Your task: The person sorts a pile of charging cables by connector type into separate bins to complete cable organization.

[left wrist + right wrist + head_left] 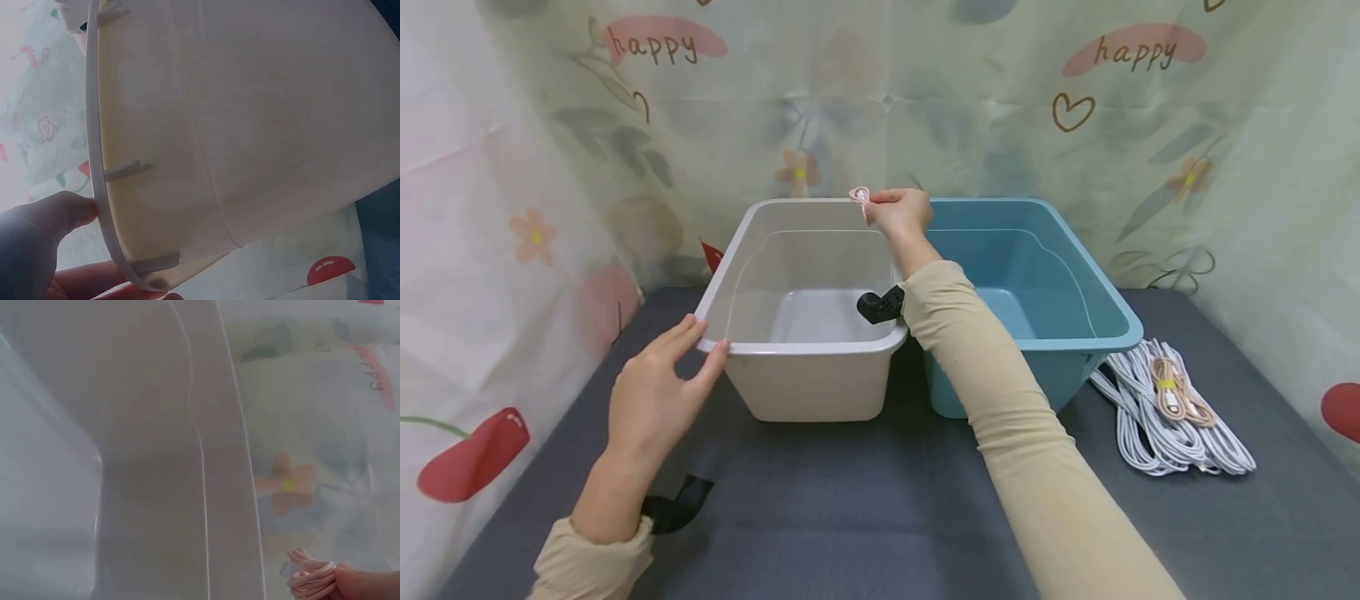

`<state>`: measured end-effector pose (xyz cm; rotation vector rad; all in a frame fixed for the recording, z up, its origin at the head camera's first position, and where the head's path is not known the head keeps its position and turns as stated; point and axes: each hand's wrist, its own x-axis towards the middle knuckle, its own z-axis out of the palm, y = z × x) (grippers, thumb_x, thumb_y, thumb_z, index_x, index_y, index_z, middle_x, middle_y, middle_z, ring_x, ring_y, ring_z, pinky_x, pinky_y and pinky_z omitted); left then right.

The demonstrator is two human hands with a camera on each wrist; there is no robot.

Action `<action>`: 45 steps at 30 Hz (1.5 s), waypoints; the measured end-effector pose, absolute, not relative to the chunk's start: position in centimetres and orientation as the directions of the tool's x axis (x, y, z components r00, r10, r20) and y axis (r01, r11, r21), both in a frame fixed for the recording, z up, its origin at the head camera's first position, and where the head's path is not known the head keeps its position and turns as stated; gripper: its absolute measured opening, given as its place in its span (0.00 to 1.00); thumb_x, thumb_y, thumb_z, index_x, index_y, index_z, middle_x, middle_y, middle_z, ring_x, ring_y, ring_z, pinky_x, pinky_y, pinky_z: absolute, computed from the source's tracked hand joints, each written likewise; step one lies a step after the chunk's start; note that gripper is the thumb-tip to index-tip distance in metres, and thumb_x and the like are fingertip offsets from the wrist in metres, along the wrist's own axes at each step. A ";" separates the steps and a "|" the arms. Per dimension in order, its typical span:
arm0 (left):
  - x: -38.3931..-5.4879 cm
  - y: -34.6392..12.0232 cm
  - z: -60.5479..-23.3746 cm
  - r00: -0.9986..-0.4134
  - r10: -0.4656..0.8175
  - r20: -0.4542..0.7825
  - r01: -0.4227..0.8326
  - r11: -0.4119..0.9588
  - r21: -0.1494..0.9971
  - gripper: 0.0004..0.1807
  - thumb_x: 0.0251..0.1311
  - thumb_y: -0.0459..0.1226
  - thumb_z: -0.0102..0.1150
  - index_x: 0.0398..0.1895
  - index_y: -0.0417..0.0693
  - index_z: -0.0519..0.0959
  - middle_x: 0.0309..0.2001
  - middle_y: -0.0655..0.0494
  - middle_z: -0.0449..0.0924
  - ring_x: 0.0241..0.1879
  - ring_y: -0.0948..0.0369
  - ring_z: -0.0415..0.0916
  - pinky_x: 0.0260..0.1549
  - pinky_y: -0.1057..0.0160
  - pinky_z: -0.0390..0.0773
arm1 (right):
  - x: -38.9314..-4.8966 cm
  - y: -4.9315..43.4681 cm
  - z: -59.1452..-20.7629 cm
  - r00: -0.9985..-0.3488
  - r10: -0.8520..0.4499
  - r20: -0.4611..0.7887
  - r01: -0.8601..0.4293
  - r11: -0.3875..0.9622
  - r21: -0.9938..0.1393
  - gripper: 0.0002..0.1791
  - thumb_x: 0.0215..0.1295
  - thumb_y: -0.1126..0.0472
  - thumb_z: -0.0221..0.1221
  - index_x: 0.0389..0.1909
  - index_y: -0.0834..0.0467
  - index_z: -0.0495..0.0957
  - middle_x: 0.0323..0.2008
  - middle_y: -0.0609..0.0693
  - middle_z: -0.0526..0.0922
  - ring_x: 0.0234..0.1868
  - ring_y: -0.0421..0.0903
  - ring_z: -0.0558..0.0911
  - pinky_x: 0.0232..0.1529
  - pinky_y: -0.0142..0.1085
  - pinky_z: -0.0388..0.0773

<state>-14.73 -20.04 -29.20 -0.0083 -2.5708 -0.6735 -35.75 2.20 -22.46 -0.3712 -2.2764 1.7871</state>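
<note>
My right hand pinches a small coiled pink cable between thumb and fingertips, above the back rim of a beige plastic bin. In the right wrist view the pink cable shows its stacked loops and a pale end, with the thumb against it. My left hand grips the front left corner of the same bin, thumb on the front rim and fingers along the left one. In the left wrist view the thumb presses the rim while some fingers are partly hidden behind it.
A blue bin stands right beside the beige one, partly covered by my right sleeve. Right of it, bundled white cables lie on the dark tablecloth with a tan tied cable on top. A patterned curtain hangs behind.
</note>
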 end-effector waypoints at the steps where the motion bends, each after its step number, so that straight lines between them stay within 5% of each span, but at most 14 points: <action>1: -14.7 -20.0 -29.2 -0.885 -0.112 0.451 0.124 0.879 0.461 0.27 0.61 0.49 0.55 0.59 0.43 0.73 0.61 0.43 0.71 0.60 0.40 0.69 0.52 0.38 0.71 | -35.8 2.2 -22.5 -0.941 0.339 0.019 0.064 0.234 -0.970 0.08 0.51 0.66 0.66 0.34 0.58 0.86 0.38 0.52 0.87 0.41 0.44 0.82 0.36 0.28 0.79; 13: -14.7 -19.8 -29.1 -0.882 -0.110 0.458 0.129 0.878 0.460 0.27 0.62 0.48 0.55 0.59 0.43 0.73 0.61 0.43 0.71 0.59 0.40 0.70 0.51 0.38 0.72 | -36.0 2.5 -22.4 -0.936 0.352 -0.015 0.099 0.224 -0.969 0.09 0.52 0.64 0.67 0.36 0.58 0.86 0.43 0.52 0.86 0.46 0.44 0.80 0.41 0.30 0.79; 22: -14.8 -19.8 -29.1 -0.886 -0.109 0.450 0.126 0.878 0.461 0.27 0.62 0.49 0.54 0.60 0.43 0.73 0.62 0.43 0.71 0.60 0.40 0.69 0.51 0.38 0.72 | -35.9 3.5 -22.5 -0.969 0.231 -0.088 0.152 0.274 -0.950 0.15 0.55 0.61 0.66 0.44 0.58 0.82 0.55 0.52 0.77 0.60 0.48 0.73 0.61 0.36 0.72; 33: -14.8 -19.8 -29.3 -0.888 -0.116 0.445 0.120 0.875 0.468 0.27 0.62 0.49 0.54 0.60 0.42 0.73 0.62 0.43 0.71 0.60 0.40 0.69 0.52 0.37 0.71 | -34.9 3.6 -21.3 -0.990 0.116 -0.084 0.116 0.308 -0.944 0.18 0.59 0.58 0.62 0.51 0.56 0.80 0.52 0.52 0.81 0.53 0.45 0.80 0.53 0.35 0.77; 45: -14.7 -20.0 -29.3 -0.892 -0.127 0.435 0.110 0.870 0.480 0.27 0.62 0.49 0.55 0.60 0.43 0.72 0.62 0.43 0.70 0.61 0.41 0.68 0.53 0.38 0.71 | -32.2 4.9 -18.3 -0.983 -0.151 -0.105 0.058 0.288 -0.956 0.24 0.62 0.58 0.59 0.60 0.57 0.72 0.59 0.52 0.76 0.58 0.46 0.78 0.61 0.36 0.73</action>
